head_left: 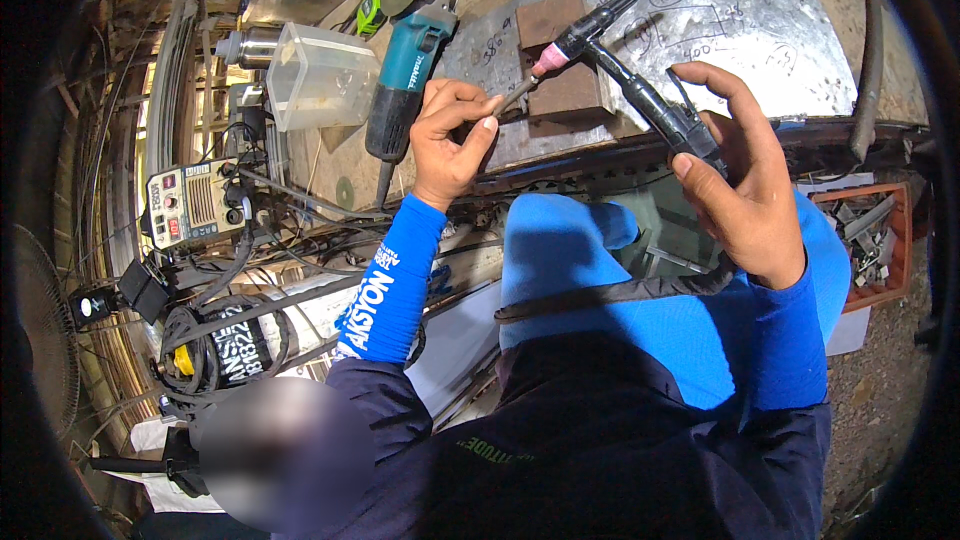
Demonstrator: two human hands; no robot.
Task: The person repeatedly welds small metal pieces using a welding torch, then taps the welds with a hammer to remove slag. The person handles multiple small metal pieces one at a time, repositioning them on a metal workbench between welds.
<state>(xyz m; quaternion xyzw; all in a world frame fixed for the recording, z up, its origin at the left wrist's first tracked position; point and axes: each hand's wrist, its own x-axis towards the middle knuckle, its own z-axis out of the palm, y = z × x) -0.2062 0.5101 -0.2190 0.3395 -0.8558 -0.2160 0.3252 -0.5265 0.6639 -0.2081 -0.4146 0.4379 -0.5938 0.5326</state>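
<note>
The right hand (745,195) has a closed grip on the black-handled, pink-nozzled welding torch (610,50). Just beyond it, the left hand (450,135) pinches the torch's tip. Best to keep the handle steady above the rusty brown steel blocks (560,90) on the surface (780,30) while the fingers work.

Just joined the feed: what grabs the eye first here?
At centre, the right hand grips a black welding torch while the left hand pinches its pink-collared tip. Both hang over a scribbled-on metal sheet with rusty blocks; a teal angle grinder lies to the left.
</note>
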